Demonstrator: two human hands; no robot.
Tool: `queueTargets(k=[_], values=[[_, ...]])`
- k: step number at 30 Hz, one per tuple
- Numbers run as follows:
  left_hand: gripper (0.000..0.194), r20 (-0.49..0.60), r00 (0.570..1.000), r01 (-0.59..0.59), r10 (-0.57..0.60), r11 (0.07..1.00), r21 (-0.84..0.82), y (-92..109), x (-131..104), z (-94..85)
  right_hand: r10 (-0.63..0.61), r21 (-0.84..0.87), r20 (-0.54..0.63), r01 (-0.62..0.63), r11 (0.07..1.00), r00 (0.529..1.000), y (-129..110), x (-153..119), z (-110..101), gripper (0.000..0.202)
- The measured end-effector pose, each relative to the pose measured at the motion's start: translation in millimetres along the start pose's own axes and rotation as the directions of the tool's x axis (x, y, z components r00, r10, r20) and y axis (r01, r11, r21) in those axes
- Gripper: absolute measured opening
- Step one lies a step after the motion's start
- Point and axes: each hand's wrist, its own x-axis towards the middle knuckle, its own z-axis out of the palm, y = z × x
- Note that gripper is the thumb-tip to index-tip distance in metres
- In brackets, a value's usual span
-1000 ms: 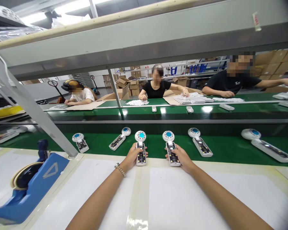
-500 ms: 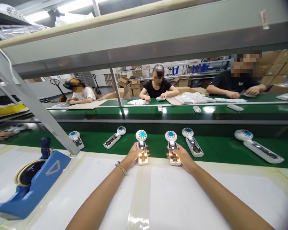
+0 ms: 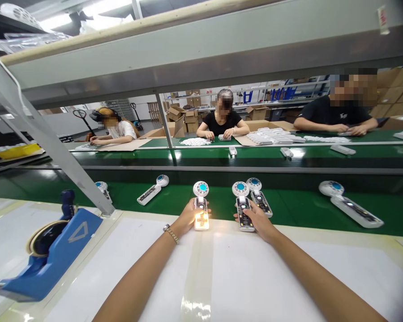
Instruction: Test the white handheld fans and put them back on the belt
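Glowing gadget [image 3: 201, 201] is in the left fingers [image 3: 194, 214], which are closed round its long handle with the thumb on the front. Its handle shines yellow. Its round white head, blue in the middle, pokes up past those fingers. A second gadget [image 3: 242, 203] is in the right fingers [image 3: 250, 214]. They are wrapped round it in the same way, but its handle looks dark. Both are held at the near edge of the green belt [image 3: 298, 205]. I can't tell if they touch the white surface [image 3: 262, 268].

Just past the right fingers lies a third gadget [image 3: 262, 203], partly hidden. Well to the right of them, a fourth gadget [image 3: 356, 209] lies slanted on the belt. To the left of the left fingers lies a fifth gadget [image 3: 150, 194], slanted too. Farther left, a sixth gadget [image 3: 102, 186] peeks out by a grey post [image 3: 67, 156]. On that side, nearer to me, stands a blue tape holder [image 3: 55, 264]. A shiny bracelet [image 3: 171, 234] is worn just below the left fingers. Far past all the fingers, three people [image 3: 223, 123] are busy at another belt [image 3: 195, 154].
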Motion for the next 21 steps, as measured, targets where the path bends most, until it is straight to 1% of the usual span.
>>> queueTargets(k=[5,8,12,17,21], values=[[0.035,0.029,1.0,0.0,0.0,1.0,-0.015,-2.8,1.3,-2.4,0.016,-0.024,0.001,-0.016,1.0,1.0,-0.1,0.3,0.0,0.043],[0.035,0.029,1.0,0.006,-0.006,1.0,-0.015,-4.4,2.2,-4.6,0.028,-0.03,0.025,-0.027,0.999,0.999,0.0,0.6,-0.8,0.045],[0.036,0.067,0.998,-0.012,0.015,0.999,-0.043,-4.7,1.7,-6.3,-0.012,0.02,0.102,0.01,1.0,0.995,1.6,0.7,-1.0,0.049],[0.038,0.075,0.997,-0.014,0.018,0.999,-0.05,-3.3,-0.1,-5.7,-0.037,0.068,0.223,0.022,0.997,0.974,2.9,-2.7,-0.8,0.051],[0.044,0.092,0.996,-0.008,0.012,0.999,-0.035,-2.5,-0.8,-4.7,-0.068,0.142,0.269,0.031,0.989,0.961,-0.9,-8.2,0.3,0.049]])
